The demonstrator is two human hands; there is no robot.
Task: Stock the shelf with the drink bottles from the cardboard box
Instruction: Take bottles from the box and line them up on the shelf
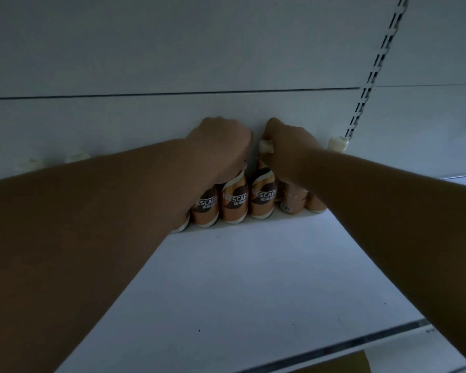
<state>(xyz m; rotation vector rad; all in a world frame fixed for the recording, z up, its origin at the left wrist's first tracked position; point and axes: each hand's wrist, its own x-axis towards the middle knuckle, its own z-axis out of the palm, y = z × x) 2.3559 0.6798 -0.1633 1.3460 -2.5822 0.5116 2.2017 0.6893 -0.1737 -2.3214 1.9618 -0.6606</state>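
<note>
Both hands at shelf back: my left hand [221,141] clenched over orange-brown plastic coffee bottles [233,201], right hand [288,146] gripping one's white cap [265,145]. Row on white metal shelf [253,278]. Probably light, slick sleeves; hold necks.

Bottles [233,201]: orange-tan labels, dark brown swirl, white lettering, white bases. Caps [338,143], centre-right of frame: cream. Shelf [253,278] and back panel [172,49]: plain white-grey. Cardboard box [342,363], bottom edge: brown.
</note>
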